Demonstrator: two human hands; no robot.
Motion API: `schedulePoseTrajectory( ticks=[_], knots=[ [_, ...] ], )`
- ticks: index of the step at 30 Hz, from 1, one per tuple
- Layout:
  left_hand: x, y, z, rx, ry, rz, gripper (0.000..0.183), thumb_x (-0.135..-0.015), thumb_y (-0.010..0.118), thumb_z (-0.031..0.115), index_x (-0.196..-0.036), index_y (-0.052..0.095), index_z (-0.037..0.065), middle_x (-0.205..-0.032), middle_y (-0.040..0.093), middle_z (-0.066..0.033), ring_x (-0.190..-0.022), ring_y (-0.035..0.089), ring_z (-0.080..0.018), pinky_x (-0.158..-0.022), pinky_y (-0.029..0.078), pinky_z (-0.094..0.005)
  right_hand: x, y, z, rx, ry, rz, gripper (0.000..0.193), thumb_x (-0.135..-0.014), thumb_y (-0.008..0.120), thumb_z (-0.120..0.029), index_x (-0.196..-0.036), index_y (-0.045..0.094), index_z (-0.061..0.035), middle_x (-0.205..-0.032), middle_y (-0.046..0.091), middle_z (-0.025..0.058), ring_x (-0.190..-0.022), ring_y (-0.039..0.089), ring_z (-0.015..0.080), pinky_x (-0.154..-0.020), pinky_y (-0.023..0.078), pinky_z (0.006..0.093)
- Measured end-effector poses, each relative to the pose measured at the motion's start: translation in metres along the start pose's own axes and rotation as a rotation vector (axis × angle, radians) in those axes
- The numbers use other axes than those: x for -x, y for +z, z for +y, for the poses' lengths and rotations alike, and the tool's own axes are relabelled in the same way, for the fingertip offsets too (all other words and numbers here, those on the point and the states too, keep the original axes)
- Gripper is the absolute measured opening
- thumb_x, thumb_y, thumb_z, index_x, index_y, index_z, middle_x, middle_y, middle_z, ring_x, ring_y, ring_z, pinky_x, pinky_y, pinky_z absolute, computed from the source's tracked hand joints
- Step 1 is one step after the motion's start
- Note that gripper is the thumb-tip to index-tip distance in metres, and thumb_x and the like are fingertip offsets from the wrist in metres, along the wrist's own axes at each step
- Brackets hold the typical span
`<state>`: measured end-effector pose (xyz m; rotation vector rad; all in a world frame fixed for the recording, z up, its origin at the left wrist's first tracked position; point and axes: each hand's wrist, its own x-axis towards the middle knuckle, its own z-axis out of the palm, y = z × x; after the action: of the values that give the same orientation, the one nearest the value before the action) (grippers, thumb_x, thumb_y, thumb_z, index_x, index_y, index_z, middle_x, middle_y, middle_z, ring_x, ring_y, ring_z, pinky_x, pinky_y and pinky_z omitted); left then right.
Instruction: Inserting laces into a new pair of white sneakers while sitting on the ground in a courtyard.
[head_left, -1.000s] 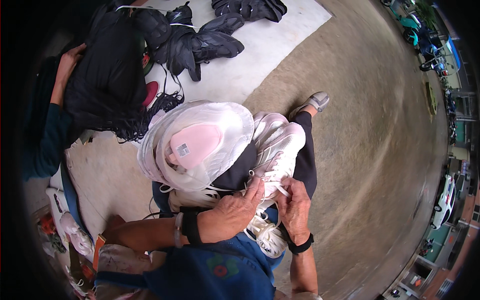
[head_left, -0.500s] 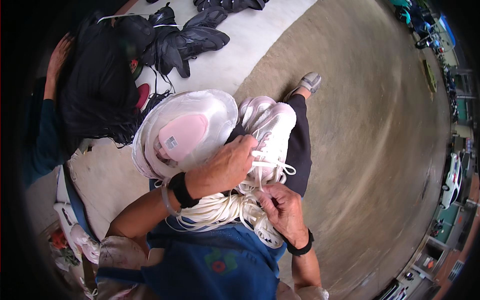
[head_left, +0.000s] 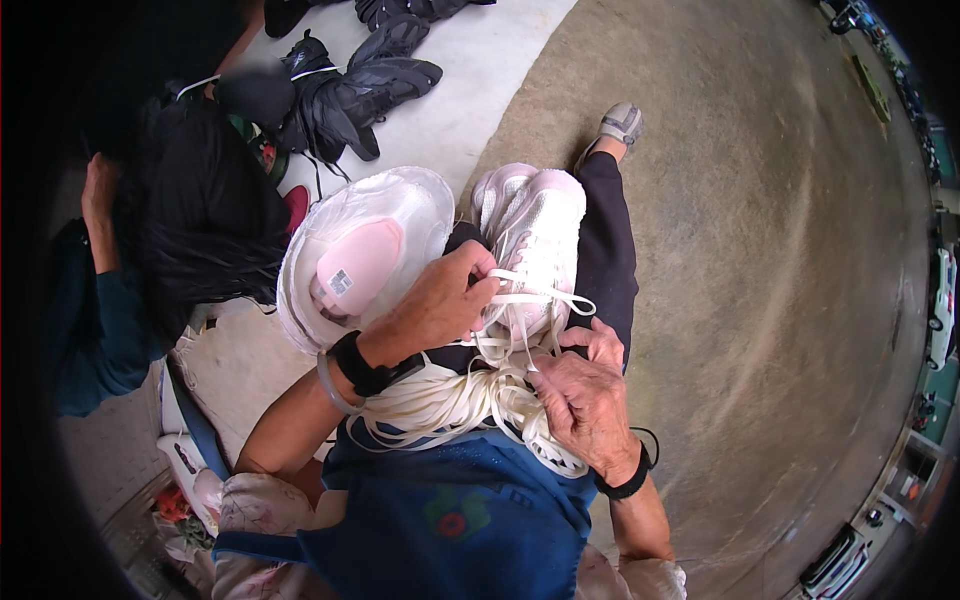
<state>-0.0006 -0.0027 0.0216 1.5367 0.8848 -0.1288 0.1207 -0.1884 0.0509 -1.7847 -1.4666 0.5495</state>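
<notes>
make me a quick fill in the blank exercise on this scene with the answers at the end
1. The left hand pinches a white ____ of the pale shoes.
2. The right hand has a wristband coloured ____.
3. In the picture, the oval pink piece lies to the ____ of the pale shoes.
4. The cloth over the lap is mostly ____ in colour.

Missing words: lace; black; left; blue.

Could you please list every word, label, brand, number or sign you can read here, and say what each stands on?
No text here can be read with certainty.
White label on the pink piece: patterned square, print too small.
Blue apron: faint marks beside the green-and-red emblem, too blurred.
</notes>
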Motion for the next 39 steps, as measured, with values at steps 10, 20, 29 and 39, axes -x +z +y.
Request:
schedulePoseTrajectory(
  ticks=[10,20,29,39],
  knots=[
    [-0.004,0.002,-0.01,-0.087,0.107,0.048,0.017,-0.095,0.051,0.015,-0.093,0.052,-0.002,-0.074,0.059,-0.0097,-0.052,0.059,-0.0125,-0.044,0.049,-0.0268,-0.009,-0.029,0.016,0.034,0.002,0.01,0.003,-0.083,0.063,0.002,-0.085,0.064,0.0034,-0.072,0.059,0.0141,-0.063,0.058,0.0256,-0.059,0.048,0.032],
    [-0.007,-0.007,0.017,-0.139,0.007,-0.055,0.017,-0.095,0.046,0.013,-0.093,0.051,-0.003,-0.066,0.06,-0.0128,-0.048,0.059,-0.0157,-0.045,0.048,-0.0306,-0.019,0.0,0.028,-0.214,0.271,0.284,0.01,-0.088,0.067,-0.008,-0.09,0.069,0.0014,-0.074,0.063,0.0109,-0.066,0.057,0.0217,-0.062,0.048,0.0317],
    [-0.016,-0.001,-0.004,0.267,-0.022,0.013,0.019,-0.096,0.045,0.016,-0.091,0.052,-0.001,-0.065,0.059,-0.0101,-0.05,0.06,-0.0138,-0.044,0.047,-0.0234,-0.017,-0.053,0.054,0.564,0.069,0.121,0.007,-0.084,0.068,-0.008,-0.087,0.066,-0.0012,-0.073,0.06,0.0075,-0.054,0.057,0.0215,-0.048,0.049,0.0353],
    [-0.025,0.003,-0.008,-0.166,0.398,0.072,0.016,-0.094,0.047,0.017,-0.09,0.052,0.002,-0.068,0.051,-0.0042,-0.047,0.047,-0.0101,-0.043,0.039,-0.0255,-0.014,-0.025,0.039,0.109,0.081,0.259,0.026,-0.093,0.063,-0.022,-0.083,0.065,0.0014,-0.07,0.063,0.0028,-0.064,0.058,0.0129,-0.055,0.047,0.0284]
  ],
)
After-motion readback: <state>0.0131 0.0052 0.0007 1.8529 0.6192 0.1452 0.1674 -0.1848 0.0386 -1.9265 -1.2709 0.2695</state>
